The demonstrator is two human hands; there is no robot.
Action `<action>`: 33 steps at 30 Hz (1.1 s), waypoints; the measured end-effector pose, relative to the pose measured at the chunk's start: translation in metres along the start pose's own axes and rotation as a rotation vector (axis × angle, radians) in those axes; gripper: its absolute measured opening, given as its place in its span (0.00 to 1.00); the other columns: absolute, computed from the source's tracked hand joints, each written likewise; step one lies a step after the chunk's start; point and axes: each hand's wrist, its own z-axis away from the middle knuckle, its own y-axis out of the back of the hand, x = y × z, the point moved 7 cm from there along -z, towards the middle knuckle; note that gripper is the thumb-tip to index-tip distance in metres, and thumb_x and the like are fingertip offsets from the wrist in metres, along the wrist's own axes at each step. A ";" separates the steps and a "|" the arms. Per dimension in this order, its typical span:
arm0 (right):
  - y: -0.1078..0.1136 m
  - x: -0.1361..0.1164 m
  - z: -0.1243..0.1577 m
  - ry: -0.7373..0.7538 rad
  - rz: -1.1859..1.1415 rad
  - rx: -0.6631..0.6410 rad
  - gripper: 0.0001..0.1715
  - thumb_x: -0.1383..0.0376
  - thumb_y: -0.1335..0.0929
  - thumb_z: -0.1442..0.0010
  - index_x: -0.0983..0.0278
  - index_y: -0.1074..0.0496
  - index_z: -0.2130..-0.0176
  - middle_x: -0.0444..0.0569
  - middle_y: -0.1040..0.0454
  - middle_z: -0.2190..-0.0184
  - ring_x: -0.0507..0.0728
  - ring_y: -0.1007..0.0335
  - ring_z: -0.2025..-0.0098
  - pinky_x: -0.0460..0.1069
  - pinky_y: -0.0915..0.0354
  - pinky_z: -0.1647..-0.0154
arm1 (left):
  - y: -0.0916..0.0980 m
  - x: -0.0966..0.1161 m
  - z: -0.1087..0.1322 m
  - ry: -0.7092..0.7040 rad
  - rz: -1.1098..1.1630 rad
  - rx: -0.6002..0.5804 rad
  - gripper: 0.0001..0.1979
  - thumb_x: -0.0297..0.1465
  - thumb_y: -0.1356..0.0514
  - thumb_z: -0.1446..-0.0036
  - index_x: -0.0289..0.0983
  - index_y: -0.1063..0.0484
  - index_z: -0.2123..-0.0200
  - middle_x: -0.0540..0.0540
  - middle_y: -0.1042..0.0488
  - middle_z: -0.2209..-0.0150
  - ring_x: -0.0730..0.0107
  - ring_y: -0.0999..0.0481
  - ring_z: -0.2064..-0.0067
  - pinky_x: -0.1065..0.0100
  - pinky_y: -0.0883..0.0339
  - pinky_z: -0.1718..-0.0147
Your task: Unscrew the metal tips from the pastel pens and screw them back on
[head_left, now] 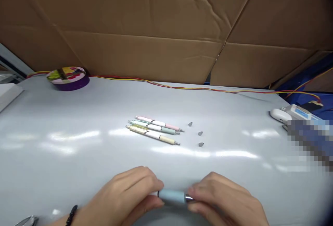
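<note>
A pen with a light blue grip lies level between my two hands, close to the table's near edge. My left hand is closed around its white barrel, most of which the fingers hide. At the other end, my right hand pinches the silver metal tip. Beyond them, three pens lie side by side: a pink pen, a green pen and a yellow pen. To their right are three small silver cone tips, a far one, a middle one and a near one.
A round purple box stands at the back left. Red and yellow wires run along the grey table's back edge, before a cardboard wall. A white rounded case and other items sit at the right, partly blurred out.
</note>
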 end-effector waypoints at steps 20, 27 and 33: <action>-0.013 0.014 0.007 -0.101 0.287 0.059 0.27 0.57 0.47 0.32 0.62 0.42 0.79 0.40 0.42 0.86 0.49 0.47 0.84 0.45 0.52 0.84 | -0.001 -0.008 -0.004 0.106 0.089 -0.033 0.04 0.27 0.46 0.38 0.42 0.35 0.60 0.53 0.29 0.68 0.74 0.29 0.70 0.75 0.37 0.72; -0.012 0.014 0.007 -0.137 0.094 -0.011 0.11 0.62 0.42 0.33 0.60 0.35 0.65 0.40 0.31 0.77 0.49 0.37 0.78 0.43 0.41 0.78 | 0.000 -0.010 -0.005 0.179 0.147 -0.055 0.03 0.28 0.46 0.38 0.43 0.35 0.61 0.55 0.29 0.68 0.75 0.29 0.70 0.76 0.36 0.72; -0.008 0.018 0.009 -0.193 0.195 0.067 0.22 0.57 0.46 0.32 0.61 0.38 0.74 0.40 0.37 0.83 0.49 0.41 0.82 0.43 0.45 0.83 | 0.003 0.005 -0.010 0.020 -0.059 0.005 0.06 0.25 0.49 0.36 0.40 0.36 0.58 0.51 0.28 0.68 0.72 0.28 0.69 0.74 0.34 0.70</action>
